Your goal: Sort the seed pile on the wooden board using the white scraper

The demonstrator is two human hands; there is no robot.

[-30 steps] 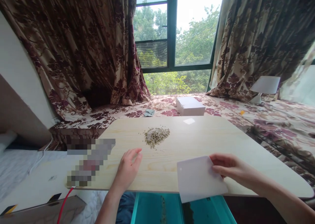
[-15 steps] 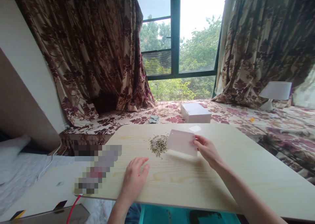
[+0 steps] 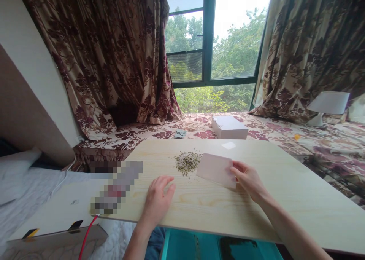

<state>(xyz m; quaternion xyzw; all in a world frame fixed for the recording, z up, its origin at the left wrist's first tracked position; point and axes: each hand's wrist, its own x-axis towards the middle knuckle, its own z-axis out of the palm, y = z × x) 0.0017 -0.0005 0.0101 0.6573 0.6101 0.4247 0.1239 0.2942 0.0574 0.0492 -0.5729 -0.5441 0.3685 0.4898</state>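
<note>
My right hand (image 3: 247, 179) pinches the right edge of a pale, translucent plastic sheet (image 3: 216, 169), held tilted over the table. The sheet's left edge lies beside a loose heap of small greenish seeds or grains (image 3: 187, 163), with whitish bits among them; their exact kind I cannot make out. On the wooden table (image 3: 205, 214), my left hand (image 3: 159, 195) rests with its fingers spread and nothing in them, a little in front of the heap and to its left.
A blurred-out item (image 3: 119, 187) lies at the table's left edge, with a red cable (image 3: 87, 237) below. Under the front edge is a turquoise tray (image 3: 179, 244). Beyond the table stand a white box (image 3: 229, 127), a crumpled grey-green cloth (image 3: 180, 133) and a lamp (image 3: 329, 104).
My right hand and the sheet have shifted slightly right and down in view, and the sheet's tilt has changed. My left hand stays nearly in place. The whole view has shifted a little.
</note>
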